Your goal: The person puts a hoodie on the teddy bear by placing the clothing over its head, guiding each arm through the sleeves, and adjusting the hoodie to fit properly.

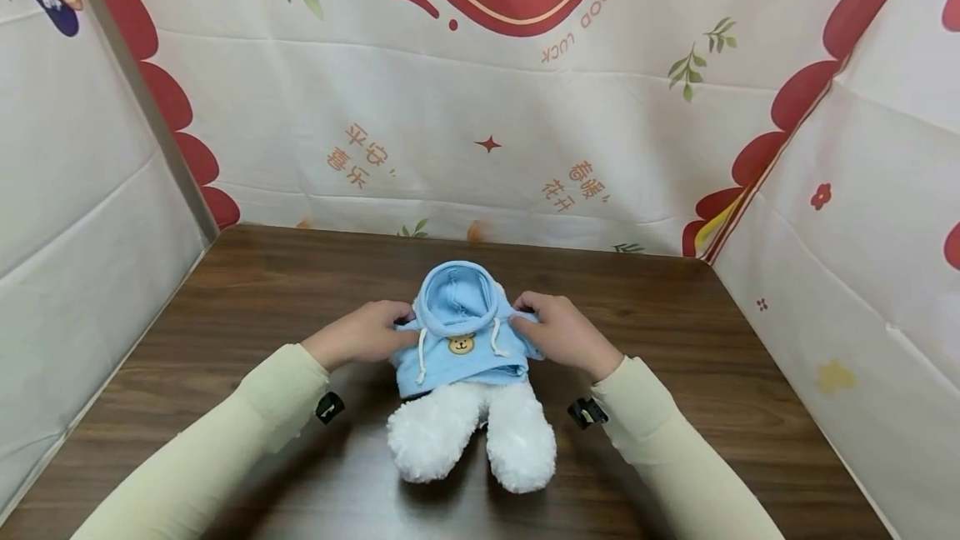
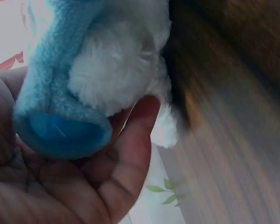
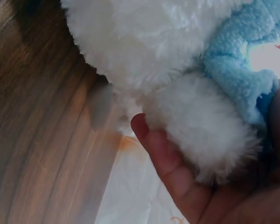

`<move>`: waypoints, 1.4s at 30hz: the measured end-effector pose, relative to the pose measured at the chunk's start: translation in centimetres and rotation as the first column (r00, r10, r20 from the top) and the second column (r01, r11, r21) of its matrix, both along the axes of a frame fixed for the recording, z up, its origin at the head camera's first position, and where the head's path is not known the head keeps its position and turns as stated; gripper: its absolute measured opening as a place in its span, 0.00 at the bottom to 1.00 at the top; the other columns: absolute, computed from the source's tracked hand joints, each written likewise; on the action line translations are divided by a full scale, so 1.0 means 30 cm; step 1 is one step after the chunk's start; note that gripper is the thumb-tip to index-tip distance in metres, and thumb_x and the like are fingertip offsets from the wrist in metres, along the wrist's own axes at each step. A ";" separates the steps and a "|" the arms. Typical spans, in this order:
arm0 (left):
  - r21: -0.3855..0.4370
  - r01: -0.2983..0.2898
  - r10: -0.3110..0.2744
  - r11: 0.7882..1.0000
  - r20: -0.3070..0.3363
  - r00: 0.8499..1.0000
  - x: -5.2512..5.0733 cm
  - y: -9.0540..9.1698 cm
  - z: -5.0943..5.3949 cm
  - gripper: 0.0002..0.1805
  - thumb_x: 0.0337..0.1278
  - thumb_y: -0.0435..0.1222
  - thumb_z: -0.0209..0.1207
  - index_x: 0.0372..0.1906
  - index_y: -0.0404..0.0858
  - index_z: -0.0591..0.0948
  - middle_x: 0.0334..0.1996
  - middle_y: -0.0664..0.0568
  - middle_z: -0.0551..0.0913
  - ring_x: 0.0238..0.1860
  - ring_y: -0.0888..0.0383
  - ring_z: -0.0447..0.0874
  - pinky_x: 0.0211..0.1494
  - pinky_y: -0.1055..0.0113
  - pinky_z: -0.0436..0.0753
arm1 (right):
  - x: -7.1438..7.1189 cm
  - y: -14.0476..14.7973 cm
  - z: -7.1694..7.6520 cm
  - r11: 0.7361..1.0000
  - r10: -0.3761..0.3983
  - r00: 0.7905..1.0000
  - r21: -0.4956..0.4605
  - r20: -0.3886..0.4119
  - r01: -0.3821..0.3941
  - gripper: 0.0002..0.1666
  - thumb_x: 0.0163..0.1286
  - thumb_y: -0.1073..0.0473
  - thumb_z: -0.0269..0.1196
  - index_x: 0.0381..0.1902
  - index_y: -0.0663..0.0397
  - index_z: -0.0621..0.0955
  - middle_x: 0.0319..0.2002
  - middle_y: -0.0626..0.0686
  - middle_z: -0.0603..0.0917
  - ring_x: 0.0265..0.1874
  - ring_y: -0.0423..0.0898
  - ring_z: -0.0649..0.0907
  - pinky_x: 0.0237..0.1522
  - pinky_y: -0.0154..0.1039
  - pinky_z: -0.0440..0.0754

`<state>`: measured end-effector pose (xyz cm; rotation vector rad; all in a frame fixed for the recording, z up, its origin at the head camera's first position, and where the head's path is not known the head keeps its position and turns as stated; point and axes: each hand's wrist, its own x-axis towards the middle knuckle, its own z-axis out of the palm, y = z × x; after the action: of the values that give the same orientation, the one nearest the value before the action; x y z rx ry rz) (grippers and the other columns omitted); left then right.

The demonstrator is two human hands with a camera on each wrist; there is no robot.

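Note:
A white fluffy plush toy (image 1: 519,438) lies on the table with its legs toward me; its head is hidden. Over its body lies a small light blue hoodie (image 1: 442,367), with a bear face and two white drawstrings, its hood opening upward. My left hand (image 1: 367,332) grips the hoodie's left sleeve; in the left wrist view that sleeve's cuff (image 2: 60,135) gapes and a furry arm (image 2: 107,70) lies outside it. My right hand (image 1: 562,330) holds the right sleeve, and the right wrist view shows another furry arm (image 3: 200,121) against the fingers beside the blue fabric.
The dark wooden table (image 1: 285,273) extends around the toy. White printed cloth (image 1: 450,107) hangs behind it and along both sides. Small black devices (image 1: 330,407) sit at both wrists.

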<state>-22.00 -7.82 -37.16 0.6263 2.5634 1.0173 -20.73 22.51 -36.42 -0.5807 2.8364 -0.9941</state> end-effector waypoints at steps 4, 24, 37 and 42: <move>0.005 -0.020 0.020 1.000 -0.049 0.999 -0.016 -0.007 0.009 0.06 0.67 0.39 0.57 0.36 0.40 0.78 0.27 0.52 0.75 0.26 0.57 0.72 0.32 0.62 0.73 | -0.010 0.000 0.006 1.000 0.000 1.000 0.015 -0.024 0.000 0.06 0.74 0.58 0.60 0.40 0.52 0.82 0.21 0.48 0.77 0.17 0.43 0.75 0.23 0.40 0.76; 0.104 -0.068 0.080 0.992 -0.120 0.989 -0.193 -0.027 0.170 0.13 0.70 0.43 0.56 0.47 0.38 0.82 0.41 0.48 0.81 0.39 0.51 0.76 0.41 0.59 0.77 | -0.114 -0.022 0.134 0.997 -0.079 0.988 -0.035 -0.130 0.075 0.08 0.76 0.56 0.57 0.41 0.53 0.81 0.32 0.51 0.80 0.27 0.47 0.78 0.31 0.42 0.77; 0.250 -0.131 0.152 0.959 -0.066 0.986 -0.329 0.008 0.181 0.13 0.72 0.42 0.55 0.46 0.36 0.79 0.39 0.45 0.78 0.39 0.51 0.74 0.42 0.59 0.76 | -0.273 -0.018 0.188 0.986 -0.162 0.983 -0.057 -0.080 0.158 0.13 0.76 0.54 0.55 0.45 0.58 0.79 0.34 0.56 0.80 0.28 0.49 0.79 0.29 0.42 0.78; 0.252 -0.159 0.187 0.955 -0.089 0.978 -0.385 0.022 0.183 0.16 0.72 0.43 0.54 0.54 0.35 0.78 0.49 0.45 0.79 0.45 0.51 0.76 0.46 0.58 0.77 | -0.353 -0.024 0.221 0.970 -0.239 0.968 -0.056 -0.073 0.235 0.15 0.76 0.51 0.55 0.49 0.57 0.79 0.41 0.56 0.81 0.35 0.50 0.79 0.35 0.43 0.78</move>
<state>-33.54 -7.18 -31.68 0.5388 2.6502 1.4102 -31.32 21.78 -29.78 -0.2945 3.0140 -1.0991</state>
